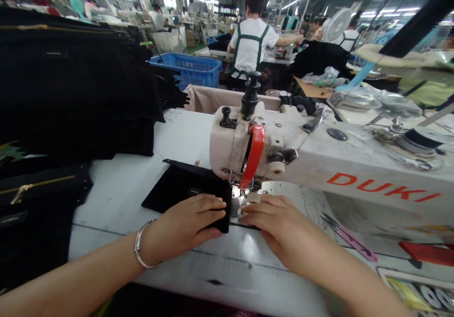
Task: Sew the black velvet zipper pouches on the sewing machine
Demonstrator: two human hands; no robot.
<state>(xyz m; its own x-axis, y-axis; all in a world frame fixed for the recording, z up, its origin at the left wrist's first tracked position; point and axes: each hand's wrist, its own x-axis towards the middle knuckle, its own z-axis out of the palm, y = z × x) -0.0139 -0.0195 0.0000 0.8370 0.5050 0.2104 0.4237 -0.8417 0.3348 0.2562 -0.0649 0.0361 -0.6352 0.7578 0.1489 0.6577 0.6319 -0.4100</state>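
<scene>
A black fabric piece [177,187] with a small label lies under the head of the white sewing machine [301,147]. On its right part rests my left hand [193,218], fingers stretched out flat and pressing near the edge beside the needle. A silver bangle [139,246] circles that wrist. My right hand [273,218] is just right of the presser foot [243,192], its fingers extended over the metal plate and touching a small pale block [253,197]. Nothing shows gripped in either hand. The right fingertips partly cover the plate.
Black fabric pieces [71,90] are piled high at the left, with a zippered one [35,189] in front. Pink thread snips [351,239] lie right of my right hand. Behind the machine stand a blue basket [191,69] and a person in a white shirt [250,43].
</scene>
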